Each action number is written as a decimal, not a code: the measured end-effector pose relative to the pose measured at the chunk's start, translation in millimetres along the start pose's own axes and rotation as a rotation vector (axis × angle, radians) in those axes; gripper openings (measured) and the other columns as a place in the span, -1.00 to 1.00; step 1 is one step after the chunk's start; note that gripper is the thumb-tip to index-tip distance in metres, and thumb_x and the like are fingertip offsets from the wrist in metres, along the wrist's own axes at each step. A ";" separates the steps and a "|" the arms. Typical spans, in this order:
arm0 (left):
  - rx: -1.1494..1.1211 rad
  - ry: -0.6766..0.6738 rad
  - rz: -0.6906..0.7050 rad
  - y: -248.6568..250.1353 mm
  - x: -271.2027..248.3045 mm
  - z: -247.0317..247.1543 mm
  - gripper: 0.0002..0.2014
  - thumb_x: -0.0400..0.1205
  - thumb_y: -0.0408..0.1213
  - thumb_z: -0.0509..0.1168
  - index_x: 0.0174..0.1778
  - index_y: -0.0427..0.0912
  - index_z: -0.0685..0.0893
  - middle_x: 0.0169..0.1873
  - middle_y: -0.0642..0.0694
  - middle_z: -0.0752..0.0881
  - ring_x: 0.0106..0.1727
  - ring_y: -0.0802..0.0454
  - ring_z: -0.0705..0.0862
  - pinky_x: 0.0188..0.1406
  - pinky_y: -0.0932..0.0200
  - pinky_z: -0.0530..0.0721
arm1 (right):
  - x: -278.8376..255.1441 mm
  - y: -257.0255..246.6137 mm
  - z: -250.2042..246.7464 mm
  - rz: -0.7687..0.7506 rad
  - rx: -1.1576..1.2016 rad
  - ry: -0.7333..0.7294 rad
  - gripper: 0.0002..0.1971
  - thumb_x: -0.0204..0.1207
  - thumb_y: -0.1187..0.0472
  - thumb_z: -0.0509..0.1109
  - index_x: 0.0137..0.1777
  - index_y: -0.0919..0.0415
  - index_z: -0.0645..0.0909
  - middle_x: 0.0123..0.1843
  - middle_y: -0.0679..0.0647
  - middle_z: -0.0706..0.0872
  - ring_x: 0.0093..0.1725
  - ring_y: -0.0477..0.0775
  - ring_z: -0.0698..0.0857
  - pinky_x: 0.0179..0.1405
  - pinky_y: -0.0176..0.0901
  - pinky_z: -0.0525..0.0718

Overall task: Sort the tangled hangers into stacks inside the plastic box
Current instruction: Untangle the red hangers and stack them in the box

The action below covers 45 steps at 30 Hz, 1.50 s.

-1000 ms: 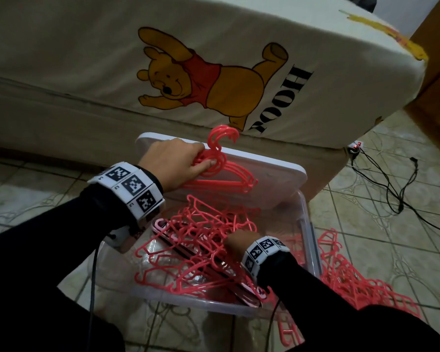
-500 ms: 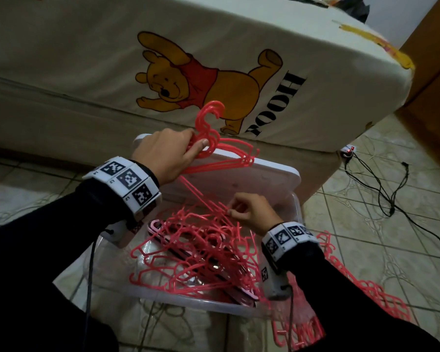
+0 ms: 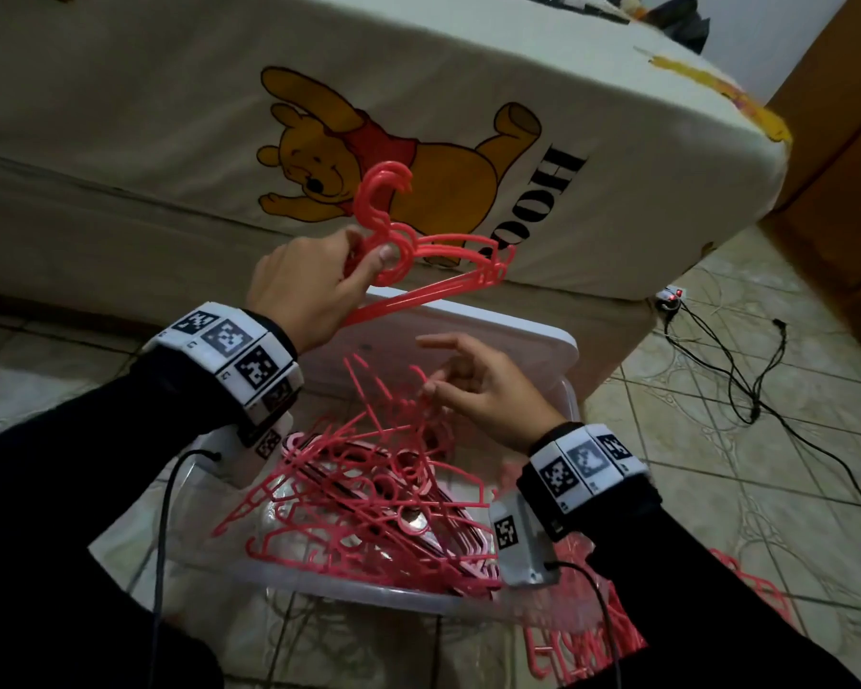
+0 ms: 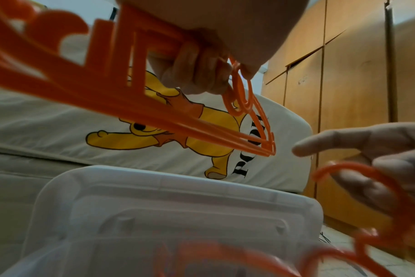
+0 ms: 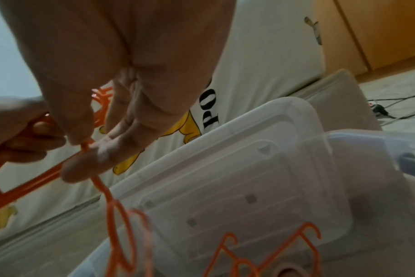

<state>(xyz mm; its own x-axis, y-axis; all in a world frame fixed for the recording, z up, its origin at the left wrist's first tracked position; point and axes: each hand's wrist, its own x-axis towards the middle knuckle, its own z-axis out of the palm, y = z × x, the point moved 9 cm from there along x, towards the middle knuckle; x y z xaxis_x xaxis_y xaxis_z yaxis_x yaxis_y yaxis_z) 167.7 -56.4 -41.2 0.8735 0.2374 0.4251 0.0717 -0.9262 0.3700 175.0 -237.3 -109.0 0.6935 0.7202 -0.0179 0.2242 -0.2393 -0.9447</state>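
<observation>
The left hand, raised over the clear plastic box, gripped aligned thin pink hangers. The right hand pinched one hook from the tangled pile inside.

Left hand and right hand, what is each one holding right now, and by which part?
The left hand grips a bunch of aligned hangers at the necks below the hooks. The right hand pinches one hanger's hook from the tangle.
</observation>
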 end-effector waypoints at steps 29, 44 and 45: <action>0.009 -0.560 0.266 40.2 -41.4 68.0 -0.73 0.67 0.04 0.14 0.16 -0.03 0.44 0.08 -0.04 0.69 0.01 -0.05 0.65 -0.04 -0.03 0.61 | 4.4 -36.7 -45.4 -0.217 0.060 0.524 -0.84 0.43 0.39 0.51 0.01 0.27 0.75 -0.19 0.23 0.81 -0.22 0.20 0.82 -0.13 0.24 0.78; 0.011 -0.411 0.240 35.9 -31.4 59.5 -0.78 0.73 0.04 -0.07 -0.01 0.02 0.38 -0.08 -0.02 0.68 -0.11 -0.09 0.64 -0.11 -0.05 0.58 | -3.7 -17.4 -54.5 -0.026 0.005 0.522 -0.94 0.38 0.40 0.55 -0.18 0.29 0.74 -0.28 0.24 0.80 -0.24 0.21 0.81 -0.16 0.03 0.80; 0.009 -0.406 0.236 36.0 -31.1 59.4 -0.79 0.74 0.01 -0.05 0.01 0.01 0.41 -0.05 -0.04 0.69 -0.08 -0.10 0.64 -0.09 -0.06 0.59 | -3.2 -15.8 -52.4 -0.009 0.012 0.511 -0.95 0.39 0.41 0.54 -0.18 0.30 0.73 -0.28 0.26 0.80 -0.23 0.23 0.81 -0.16 0.03 0.81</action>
<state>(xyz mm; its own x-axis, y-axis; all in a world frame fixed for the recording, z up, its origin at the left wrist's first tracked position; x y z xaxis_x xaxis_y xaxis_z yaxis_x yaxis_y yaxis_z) 171.8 -114.4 -90.1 0.9840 -0.1126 0.1384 -0.1494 -0.9440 0.2941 205.1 -270.0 -76.8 0.9386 0.3107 0.1498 0.2258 -0.2253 -0.9478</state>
